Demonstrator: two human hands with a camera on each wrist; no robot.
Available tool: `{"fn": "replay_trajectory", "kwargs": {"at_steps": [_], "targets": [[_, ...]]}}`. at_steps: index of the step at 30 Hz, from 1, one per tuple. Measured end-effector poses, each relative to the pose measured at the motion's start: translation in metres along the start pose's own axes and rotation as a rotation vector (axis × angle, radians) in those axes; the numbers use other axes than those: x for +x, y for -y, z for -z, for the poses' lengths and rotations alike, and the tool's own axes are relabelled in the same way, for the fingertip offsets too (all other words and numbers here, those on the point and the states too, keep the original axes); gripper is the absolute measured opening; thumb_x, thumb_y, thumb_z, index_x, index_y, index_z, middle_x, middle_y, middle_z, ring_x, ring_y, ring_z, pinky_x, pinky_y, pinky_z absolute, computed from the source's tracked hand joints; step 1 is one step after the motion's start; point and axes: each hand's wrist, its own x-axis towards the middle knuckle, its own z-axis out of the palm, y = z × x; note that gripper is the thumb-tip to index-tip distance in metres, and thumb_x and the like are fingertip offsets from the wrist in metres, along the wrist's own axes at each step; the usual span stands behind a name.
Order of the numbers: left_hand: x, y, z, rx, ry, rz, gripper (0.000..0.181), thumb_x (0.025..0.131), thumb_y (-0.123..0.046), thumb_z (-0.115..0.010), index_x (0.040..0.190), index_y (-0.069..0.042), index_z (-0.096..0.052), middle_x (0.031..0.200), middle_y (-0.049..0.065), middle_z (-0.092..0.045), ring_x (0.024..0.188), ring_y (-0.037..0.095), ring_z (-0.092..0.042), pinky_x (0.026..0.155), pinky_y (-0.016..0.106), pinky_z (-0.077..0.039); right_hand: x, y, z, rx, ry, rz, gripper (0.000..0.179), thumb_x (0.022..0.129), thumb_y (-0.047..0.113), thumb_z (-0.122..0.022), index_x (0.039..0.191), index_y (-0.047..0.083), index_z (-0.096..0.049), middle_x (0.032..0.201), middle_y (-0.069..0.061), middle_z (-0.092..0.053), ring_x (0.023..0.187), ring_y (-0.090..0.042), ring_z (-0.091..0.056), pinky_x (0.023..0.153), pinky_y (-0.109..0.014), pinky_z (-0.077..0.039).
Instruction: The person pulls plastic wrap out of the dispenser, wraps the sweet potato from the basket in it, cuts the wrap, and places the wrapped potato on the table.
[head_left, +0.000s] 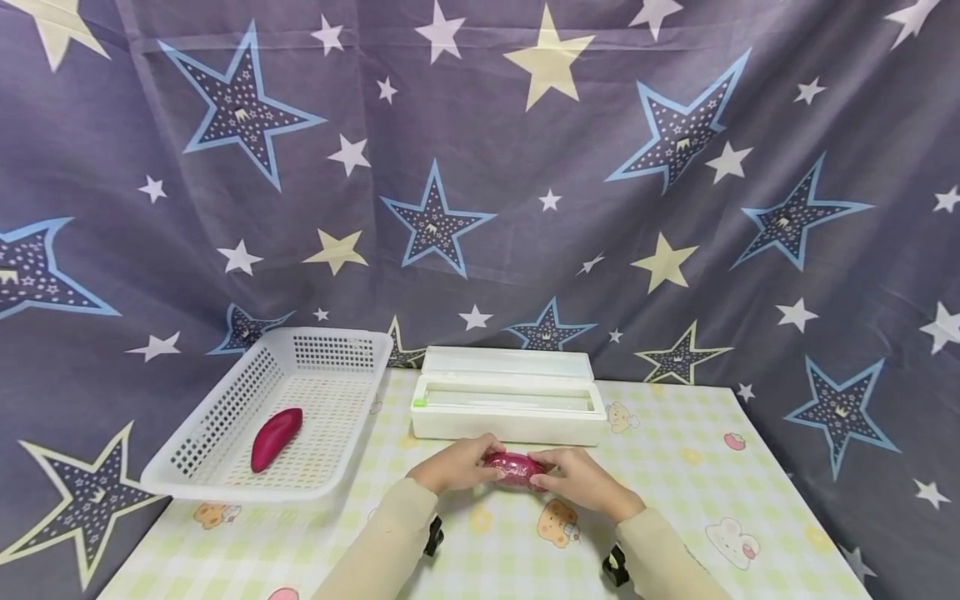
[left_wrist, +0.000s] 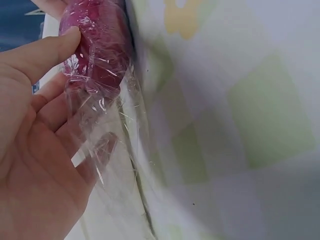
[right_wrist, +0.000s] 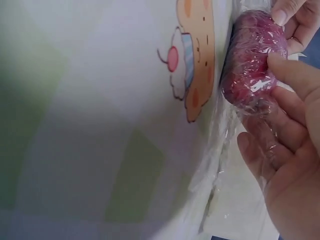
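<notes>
A dark pink, sweet-potato-like root [head_left: 515, 469] wrapped in clear plastic film lies crosswise at the middle of the table. My left hand [head_left: 461, 464] grips its left end, thumb on top and fingers behind. At the other end my right hand [head_left: 585, 481] holds it the same way. In the left wrist view, loose cling film [left_wrist: 102, 135] trails from the root's end across the fingers. The right wrist view has film bunched at the opposite end of the wrapped root [right_wrist: 255, 60], over the right fingers.
Just behind the hands stands a white cling film box [head_left: 510, 425] with its lid raised. A white perforated basket [head_left: 337, 467] at the left holds another dark pink root [head_left: 277, 438]. The checked tablecloth [head_left: 720, 467] reaches back to a star-patterned curtain [head_left: 495, 275].
</notes>
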Motion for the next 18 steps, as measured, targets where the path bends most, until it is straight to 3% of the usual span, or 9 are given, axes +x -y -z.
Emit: {"fn": "replay_trajectory", "kwargs": {"at_steps": [5, 18], "targets": [[-0.0022, 0.0019, -0.0032, 0.02, -0.038, -0.01, 0.035, 0.094, -0.028, -0.071, 0.124, -0.012, -0.063, 0.112, 0.002, -0.069, 0.101, 0.017, -0.064, 0.094, 0.038, -0.051, 0.0013, -0.001, -0.0031, 0.009, 0.0, -0.013, 0.04, 0.098, 0.025, -0.067, 0.131, 0.002, -0.065, 0.121, -0.011, -0.07, 0.098, -0.013, -0.068, 0.079, -0.026, -0.057], [-0.0083, 0.0069, -0.0024, -0.006, -0.085, -0.049, 0.047, 0.094, -0.026, -0.071, 0.137, -0.01, -0.06, 0.132, 0.007, -0.063, 0.122, 0.026, -0.059, 0.106, 0.044, -0.044, 0.0023, 0.0025, -0.0016, 0.052, 0.013, -0.024, 0.043, 0.099, 0.024, -0.066, 0.133, -0.002, -0.062, 0.122, -0.013, -0.068, 0.099, -0.021, -0.069, 0.081, -0.028, -0.057]]}}
